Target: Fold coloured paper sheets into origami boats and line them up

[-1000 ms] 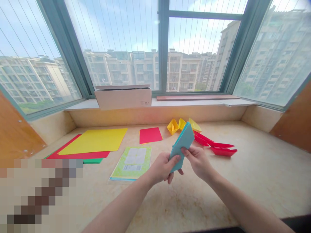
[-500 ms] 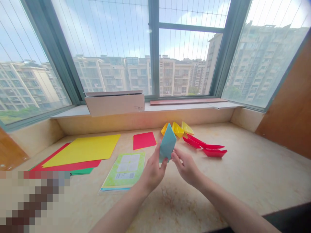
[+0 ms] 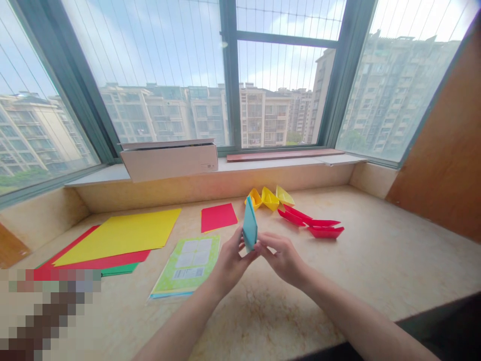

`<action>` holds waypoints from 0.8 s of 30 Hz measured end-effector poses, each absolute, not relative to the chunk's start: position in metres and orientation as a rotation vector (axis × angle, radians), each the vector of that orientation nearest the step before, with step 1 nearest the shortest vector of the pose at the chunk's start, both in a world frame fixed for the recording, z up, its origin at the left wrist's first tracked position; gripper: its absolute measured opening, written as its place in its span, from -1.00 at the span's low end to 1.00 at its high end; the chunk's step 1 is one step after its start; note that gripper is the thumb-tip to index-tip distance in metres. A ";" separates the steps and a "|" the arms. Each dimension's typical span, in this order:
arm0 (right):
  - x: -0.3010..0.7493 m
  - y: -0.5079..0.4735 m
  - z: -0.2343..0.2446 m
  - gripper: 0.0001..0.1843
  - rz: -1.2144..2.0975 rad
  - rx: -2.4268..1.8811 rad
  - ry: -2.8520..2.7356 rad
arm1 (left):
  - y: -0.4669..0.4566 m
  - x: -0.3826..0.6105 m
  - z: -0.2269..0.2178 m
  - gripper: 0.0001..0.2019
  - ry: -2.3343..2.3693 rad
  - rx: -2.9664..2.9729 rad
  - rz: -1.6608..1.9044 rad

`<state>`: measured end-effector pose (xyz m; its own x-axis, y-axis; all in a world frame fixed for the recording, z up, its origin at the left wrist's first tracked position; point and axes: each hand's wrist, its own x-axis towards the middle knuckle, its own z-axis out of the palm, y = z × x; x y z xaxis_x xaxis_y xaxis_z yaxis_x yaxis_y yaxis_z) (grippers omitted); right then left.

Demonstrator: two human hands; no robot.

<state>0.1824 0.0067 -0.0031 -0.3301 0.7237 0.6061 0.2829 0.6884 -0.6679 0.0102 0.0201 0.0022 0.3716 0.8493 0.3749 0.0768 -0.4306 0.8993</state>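
A folded piece of light blue paper (image 3: pixel 250 225) stands upright between my hands, turned nearly edge-on to me. My left hand (image 3: pixel 235 258) grips its lower left side, thumb in front and fingers behind. At the lower right edge, my right hand (image 3: pixel 280 255) pinches the paper between thumb and fingers. Behind it sit folded paper boats: an orange one (image 3: pixel 255 199), a yellow one (image 3: pixel 269 199) and a pale yellow one (image 3: pixel 284 196). To their right lie several red paper boats (image 3: pixel 326 232).
Large yellow sheets (image 3: pixel 124 233) lie over red and green ones at left. Nearer are a small red square stack (image 3: pixel 219 217) and a green paper packet (image 3: pixel 188 263). A white box (image 3: pixel 171 163) sits on the window ledge. The counter's front edge runs along the lower right.
The blue paper has turned from showing a broad face to nearly edge-on and sits slightly lower. Both hands still hold it. The whole view has shifted a little.
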 end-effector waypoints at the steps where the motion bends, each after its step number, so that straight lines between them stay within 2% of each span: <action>1: 0.183 0.007 -0.002 -0.67 0.562 -0.781 -1.914 | 0.020 0.011 0.003 -0.68 0.800 1.747 1.132; 8: 0.187 0.009 0.001 -0.69 0.565 -0.798 -1.896 | 0.018 0.014 0.000 -0.55 0.852 1.618 1.107; 15: 0.179 0.008 -0.003 -0.64 0.576 -0.984 -1.790 | 0.014 0.013 -0.002 -0.65 0.822 1.905 1.108; 19: 0.179 0.011 -0.009 -0.72 0.801 -0.987 -1.700 | 0.015 0.011 -0.004 -0.63 0.807 2.074 1.141; 24: 0.177 0.013 -0.015 -0.86 0.886 -1.007 -1.694 | 0.022 0.007 -0.017 -0.45 0.763 2.251 1.103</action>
<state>0.1773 0.0130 -0.0148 -0.2183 0.9095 0.3536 0.2280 0.3999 -0.8877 0.0066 0.0221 -0.0173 0.5107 0.6769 0.5300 0.2576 -0.7086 0.6569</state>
